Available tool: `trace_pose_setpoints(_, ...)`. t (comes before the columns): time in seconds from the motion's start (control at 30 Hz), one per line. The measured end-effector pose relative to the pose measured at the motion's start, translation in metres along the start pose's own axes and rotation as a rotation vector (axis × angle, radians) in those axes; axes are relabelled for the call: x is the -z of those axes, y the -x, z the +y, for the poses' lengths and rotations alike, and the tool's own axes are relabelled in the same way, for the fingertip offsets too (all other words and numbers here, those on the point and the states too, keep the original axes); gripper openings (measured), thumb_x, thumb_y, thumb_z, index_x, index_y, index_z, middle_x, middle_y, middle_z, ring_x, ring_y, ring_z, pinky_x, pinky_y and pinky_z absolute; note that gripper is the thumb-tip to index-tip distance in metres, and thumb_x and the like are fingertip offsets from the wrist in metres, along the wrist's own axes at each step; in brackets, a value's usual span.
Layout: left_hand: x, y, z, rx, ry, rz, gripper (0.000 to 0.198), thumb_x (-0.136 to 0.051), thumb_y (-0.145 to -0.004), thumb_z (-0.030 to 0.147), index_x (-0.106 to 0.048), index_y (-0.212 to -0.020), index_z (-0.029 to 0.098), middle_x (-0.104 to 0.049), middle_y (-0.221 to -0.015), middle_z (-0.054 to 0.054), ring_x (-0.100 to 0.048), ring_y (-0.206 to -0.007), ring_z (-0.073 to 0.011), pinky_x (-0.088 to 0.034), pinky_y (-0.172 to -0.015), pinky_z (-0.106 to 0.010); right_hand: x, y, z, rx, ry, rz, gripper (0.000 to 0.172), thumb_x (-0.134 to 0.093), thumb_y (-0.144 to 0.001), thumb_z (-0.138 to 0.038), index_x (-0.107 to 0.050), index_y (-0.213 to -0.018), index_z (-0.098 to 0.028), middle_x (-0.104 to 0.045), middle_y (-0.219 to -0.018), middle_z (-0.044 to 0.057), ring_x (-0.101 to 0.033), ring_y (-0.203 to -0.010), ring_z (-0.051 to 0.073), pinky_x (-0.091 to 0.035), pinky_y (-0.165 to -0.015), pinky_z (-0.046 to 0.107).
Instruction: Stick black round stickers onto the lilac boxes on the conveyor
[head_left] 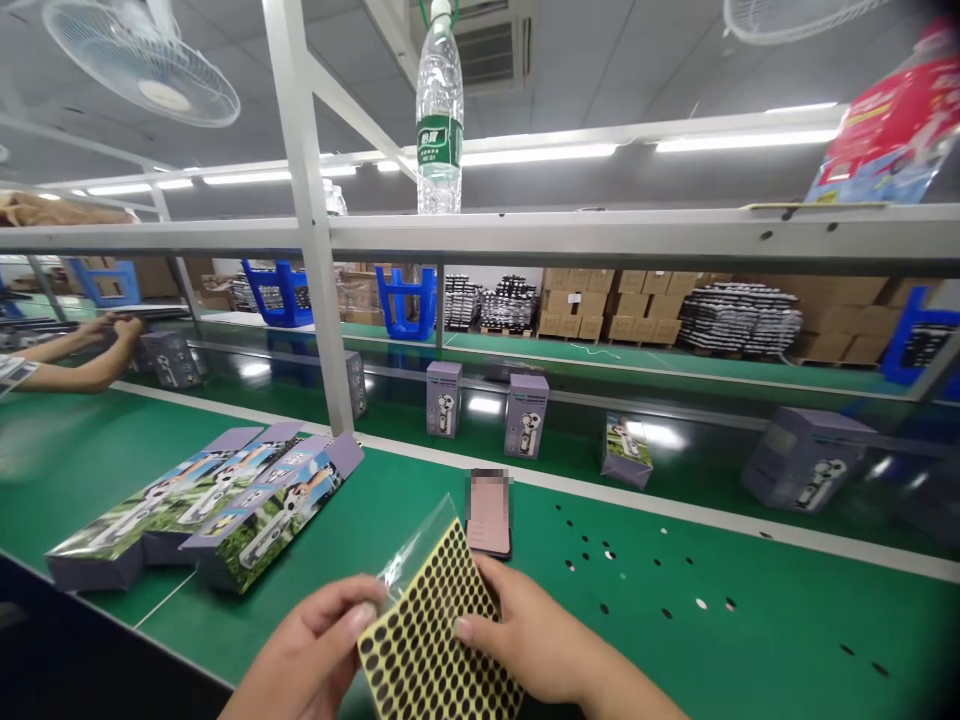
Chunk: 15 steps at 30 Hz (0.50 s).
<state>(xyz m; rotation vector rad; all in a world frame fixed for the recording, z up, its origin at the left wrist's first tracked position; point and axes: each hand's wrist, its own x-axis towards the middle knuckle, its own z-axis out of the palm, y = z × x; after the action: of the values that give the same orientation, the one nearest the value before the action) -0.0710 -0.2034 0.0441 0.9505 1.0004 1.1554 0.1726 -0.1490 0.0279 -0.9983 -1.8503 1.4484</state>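
Low in the middle, a yellow sheet of black dot stickers (435,630) is held between my two hands. A clear plastic bag (424,540) shows along the sheet's upper left edge. My left hand (319,640) is closed, pinching the bag beside that edge. My right hand (525,630) grips the sheet from the right, its thumb on the dotted face and its fingers hidden behind. Just beyond the sheet, a phone (489,515) lies on the green table (585,640). Loose black dots (604,609) are scattered right of my right hand.
Flattened-looking printed cartons (262,530) lie at left. Several small purple boxes (526,418) stand on the dark conveyor (570,400) behind a pale rail. A white post (304,180) rises to a shelf with a water bottle (439,120). Another person's arms (82,355) reach in at far left.
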Motion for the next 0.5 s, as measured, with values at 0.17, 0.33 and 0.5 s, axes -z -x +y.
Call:
trace_pose_setpoints(0.17, -0.023, -0.013, 0.010, -0.035, 0.348, -0.186, 0.044, -0.039, -0.096, 0.053, -0.052, -0.129, 0.027, -0.062, -0.121, -0.008, -0.061, -0.107, -0.0237, -0.051, -0.090, -0.038, -0.001, 0.002, -0.004, -0.017, -0.381, 0.070, 0.028, -0.060, -0.089, -0.037, -0.064, -0.106, -0.016, -0.070, -0.108, 0.010, -0.068, -0.096, 0.025, -0.052, -0.087, 0.040)
trace_pose_setpoints(0.33, -0.048, -0.014, -0.004, 0.122, 0.179, -0.280, 0.034, -0.059, -0.092, 0.032, -0.058, -0.120, 0.013, -0.066, -0.116, -0.016, -0.065, -0.104, -0.0274, -0.051, -0.089, -0.040, -0.001, 0.008, -0.005, -0.006, -0.396, 0.174, 0.031, -0.061, -0.089, -0.042, -0.065, -0.101, -0.014, -0.071, -0.100, 0.011, -0.068, -0.092, 0.027, -0.053, -0.083, 0.041)
trace_pose_setpoints(0.5, -0.055, -0.018, -0.010, 0.125, 0.108, -0.106, 0.042, -0.056, -0.091, 0.045, -0.057, -0.118, 0.013, -0.072, -0.102, -0.014, -0.069, -0.092, -0.0274, -0.054, -0.082, -0.040, -0.002, 0.031, -0.017, 0.014, -0.501, -0.021, 0.033, -0.060, -0.091, -0.042, -0.064, -0.112, -0.016, -0.070, -0.103, 0.010, -0.067, -0.091, 0.023, -0.051, -0.089, 0.042)
